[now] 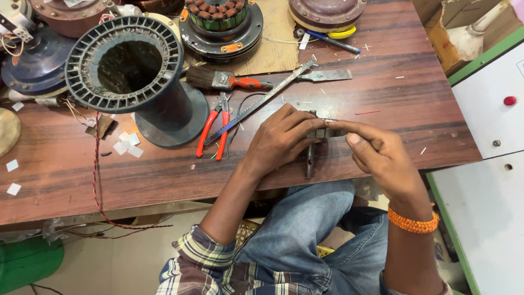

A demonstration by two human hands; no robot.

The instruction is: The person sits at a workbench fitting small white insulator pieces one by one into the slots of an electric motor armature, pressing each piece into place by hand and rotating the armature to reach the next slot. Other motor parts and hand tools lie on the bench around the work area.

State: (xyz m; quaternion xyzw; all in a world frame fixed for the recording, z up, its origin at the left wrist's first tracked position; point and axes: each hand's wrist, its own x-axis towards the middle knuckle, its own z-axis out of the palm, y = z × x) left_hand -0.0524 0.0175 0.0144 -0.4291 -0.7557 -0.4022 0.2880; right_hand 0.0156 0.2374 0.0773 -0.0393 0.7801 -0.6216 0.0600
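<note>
While both hands meet at the table's near edge, a small metal tool (310, 155) lies between them.

From centre-left, the left hand (281, 139) curls closed over its top; the right hand (379, 153) pinches its upper end. Its long axis runs up-down in frame, lower end toward the person; left of it lie red pliers (214, 128).

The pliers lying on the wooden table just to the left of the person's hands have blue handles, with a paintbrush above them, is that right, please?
Not quite: the pliers have red handles, not blue, as the head view shows. The rest holds: they lie on the wooden table left of the left hand and right hand, with the paintbrush above them.
</note>
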